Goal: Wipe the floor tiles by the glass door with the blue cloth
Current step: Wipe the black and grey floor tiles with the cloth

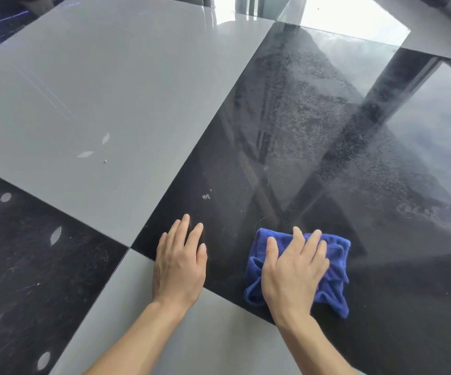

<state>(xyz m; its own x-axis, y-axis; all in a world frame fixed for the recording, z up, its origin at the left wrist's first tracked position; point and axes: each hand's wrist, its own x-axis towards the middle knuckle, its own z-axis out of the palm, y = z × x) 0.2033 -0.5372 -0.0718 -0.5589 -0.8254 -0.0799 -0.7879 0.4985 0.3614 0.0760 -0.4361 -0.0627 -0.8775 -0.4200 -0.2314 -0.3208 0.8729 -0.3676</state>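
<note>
Down on the floor, the person's right hand [294, 269] lies flat and spread on the blue cloth [335, 277], fingers stretched forward and pressing it against a glossy black tile [286, 147]. Nothing is gripped; the palm simply covers the crumpled cloth, whose folds stick out past the hand on the left, the right and behind the fingertips. The cloth sits near the close corner of that black tile, just beside the seam with a grey tile [192, 334]. The left hand [179, 262] is also open and flat, holding nothing, resting bare on the floor across the same seam, a little apart from the cloth. A dusty, streaked patch [308, 109] shows farther along the black tile. Beyond it, at the top, stands the glass door [349, 20], bright with daylight. A large grey tile [97, 90] with a few pale marks fills the left side.
</note>
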